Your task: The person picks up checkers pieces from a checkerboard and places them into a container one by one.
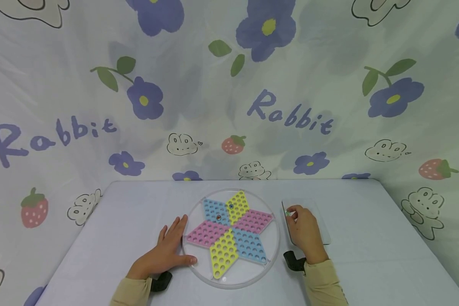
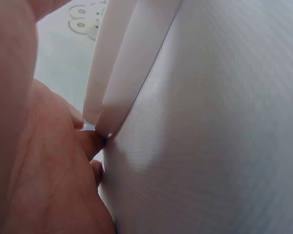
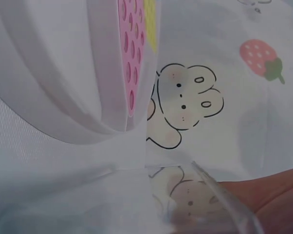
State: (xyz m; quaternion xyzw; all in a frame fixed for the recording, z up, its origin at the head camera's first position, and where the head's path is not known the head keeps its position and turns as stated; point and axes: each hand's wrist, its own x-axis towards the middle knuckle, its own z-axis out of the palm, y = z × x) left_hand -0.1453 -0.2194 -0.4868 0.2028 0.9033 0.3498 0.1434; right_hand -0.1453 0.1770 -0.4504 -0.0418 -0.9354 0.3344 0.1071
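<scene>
A round Chinese checkers board [image 1: 252, 224] with pink, yellow and blue star points lies on the table. A reddish-brown marble [image 1: 219, 217] sits in a blue point, and a blue marble [image 1: 231, 206] in a yellow one. My left hand [image 1: 167, 250] rests at the board's left rim, fingers extended and thumb spread toward the near side. To the right of the board, my right hand [image 1: 305, 227] is over a clear plastic box [image 1: 323, 231], fingers bent. Between its thumb and index finger it pinches a small greenish marble [image 1: 288, 213]. The right wrist view hides the fingertips.
The white-covered table [image 1: 382, 255] stretches to both sides, its back edge meeting a patterned curtain [image 1: 199, 106] with flowers and rabbits. A black wrist mount [image 1: 294, 261] sits under the right wrist, and another [image 1: 161, 281] under the left.
</scene>
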